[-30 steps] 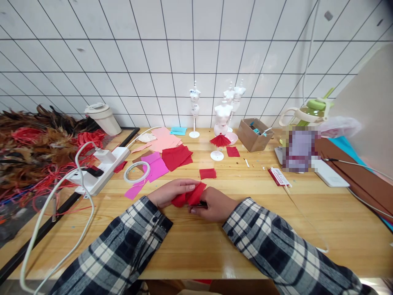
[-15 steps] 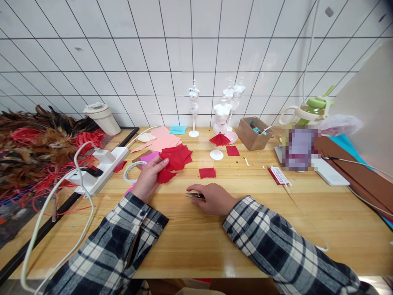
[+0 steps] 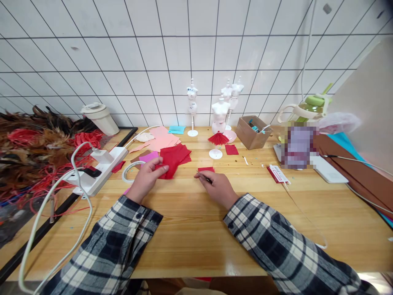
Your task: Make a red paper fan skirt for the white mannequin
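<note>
My left hand (image 3: pixel 147 178) is closed, thumb and fingers pinching the edge of a red fabric piece (image 3: pixel 172 162) on the left of the table. More red fabric lies directly behind and under that piece. In my closed right hand (image 3: pixel 218 188) is a pair of small black thread snips (image 3: pixel 208 179), mostly hidden by the fingers. Just beyond those fingers lies a small red fabric rectangle (image 3: pixel 206 169), partly covered by the hand. A second red rectangle (image 3: pixel 231 149) rests farther back, near a white mini dress form (image 3: pixel 220 110) with a red fringe.
A tape roll (image 3: pixel 130 172) and pink paper-like pieces (image 3: pixel 161 137) lie on the left, beside a power strip (image 3: pixel 106 166) with looping cables. At the back stand another dress form (image 3: pixel 192 106) and a cardboard box (image 3: pixel 253 135). Feathers (image 3: pixel 39 135) spread far left.
My right hand has moved slightly forward, and its fingers now cover part of the nearer red rectangle. The red fabric in my left hand has shifted and lies flatter. The view has tilted slightly.
</note>
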Demonstrator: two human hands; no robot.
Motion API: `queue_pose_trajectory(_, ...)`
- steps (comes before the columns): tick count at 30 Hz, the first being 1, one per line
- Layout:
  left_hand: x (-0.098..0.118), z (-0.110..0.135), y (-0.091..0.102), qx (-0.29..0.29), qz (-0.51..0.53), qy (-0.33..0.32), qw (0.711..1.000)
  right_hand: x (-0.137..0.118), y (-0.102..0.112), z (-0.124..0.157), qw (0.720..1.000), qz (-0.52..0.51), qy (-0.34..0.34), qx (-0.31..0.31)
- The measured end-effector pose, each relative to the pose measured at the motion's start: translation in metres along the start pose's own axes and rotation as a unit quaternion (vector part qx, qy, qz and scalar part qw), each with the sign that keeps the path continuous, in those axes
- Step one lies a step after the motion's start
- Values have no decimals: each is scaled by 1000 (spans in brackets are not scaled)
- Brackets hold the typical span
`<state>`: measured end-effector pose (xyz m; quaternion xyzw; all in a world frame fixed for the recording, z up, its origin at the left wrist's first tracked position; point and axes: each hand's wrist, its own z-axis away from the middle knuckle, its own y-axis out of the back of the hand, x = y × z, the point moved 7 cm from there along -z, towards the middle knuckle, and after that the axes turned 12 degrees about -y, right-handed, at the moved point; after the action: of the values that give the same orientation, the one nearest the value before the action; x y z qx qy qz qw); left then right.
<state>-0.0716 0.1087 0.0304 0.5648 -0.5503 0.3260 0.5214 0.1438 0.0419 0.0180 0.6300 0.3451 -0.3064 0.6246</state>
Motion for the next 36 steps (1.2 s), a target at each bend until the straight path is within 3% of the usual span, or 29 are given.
queue_pose_trajectory(2,4,9,-26,-114,28,20,993,3,5,-3,997,-66,-27,9)
queue_pose_trajectory(4,8,20,-49,-216,33,36,975,5,1,-4,992,-108,-54,-21)
queue_pose_trajectory(7,11,29,-70,-289,15,17,957,3,-9,-3,987,-125,-72,-65)
queue_pose_trajectory(10,8,28,-74,-287,-19,-12,958,5,-15,-4,989,-93,-74,-82)
queue_pose_trajectory(13,9,16,-53,-201,-154,-86,963,14,-10,-8,994,-33,-88,-63)
queue_pose_trajectory(14,14,12,-41,-147,-230,-126,954,17,-7,-9,994,-7,-91,-55)
queue_pose_trajectory(16,30,7,-18,-37,-377,-199,904,23,-3,-12,994,42,-94,-47)
queue_pose_trajectory(17,36,7,-12,-14,-414,-223,882,25,-2,-12,992,61,-94,-48)
queue_pose_trajectory(19,44,10,-20,-71,-409,-274,867,27,-2,-13,990,89,-96,-51)
queue_pose_trajectory(21,44,20,-46,-215,-367,-303,853,28,-4,-12,988,108,-96,-56)
queue_pose_trajectory(24,39,33,-81,-322,-372,-295,819,29,-7,-11,985,121,-106,-65)
queue_pose_trajectory(27,35,41,-102,-358,-392,-295,794,30,-3,-10,983,125,-125,-46)
queue_pose_trajectory(30,36,42,-105,-353,-399,-308,789,22,11,-10,989,103,-104,11)
queue_pose_trajectory(34,36,39,-100,-334,-407,-309,792,14,1,-8,991,81,-52,-93)
queue_pose_trajectory(36,33,38,-99,-329,-400,-308,798,15,-3,-7,988,113,-27,-102)
